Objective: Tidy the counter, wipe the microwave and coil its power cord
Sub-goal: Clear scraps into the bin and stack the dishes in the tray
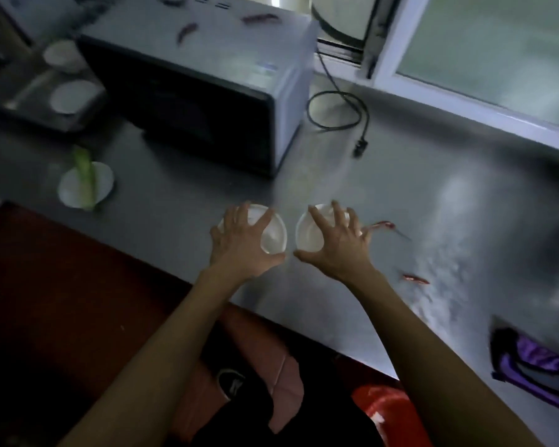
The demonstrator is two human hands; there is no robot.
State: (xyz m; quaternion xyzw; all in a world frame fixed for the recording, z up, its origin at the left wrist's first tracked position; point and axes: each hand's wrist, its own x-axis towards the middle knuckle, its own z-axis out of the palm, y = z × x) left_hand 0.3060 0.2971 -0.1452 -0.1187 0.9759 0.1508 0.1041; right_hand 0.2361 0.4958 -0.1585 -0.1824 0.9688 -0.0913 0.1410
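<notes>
Two small white dishes sit side by side on the grey bench, and the head view shows one hand over each. The left hand (242,240) is spread wide over the left dish (273,235), fingers arched down around its rim; the right hand (334,243) does the same over the right dish (307,235). Whether the fingertips already grip the rims or only touch them cannot be told (the frame is blurred).

Each dish lies directly under its own hand, so my guess is that the coming move is a straight lift of both at once, neither arm needing to cross.

Beyond the hands, the microwave (207,91) stands at the back of the bench (400,188), with red chillies (186,32) scattered on its top. Its power cord (336,108) lies loose to the right of it, looped once, plug end pointing toward the person; the right hand is the nearer one to it. A third dish with a green stalk (86,180) sits to the left, two more chillies (415,279) lie right of the hands, and a purple cloth (536,372) rests at the bench's near right edge.
</notes>
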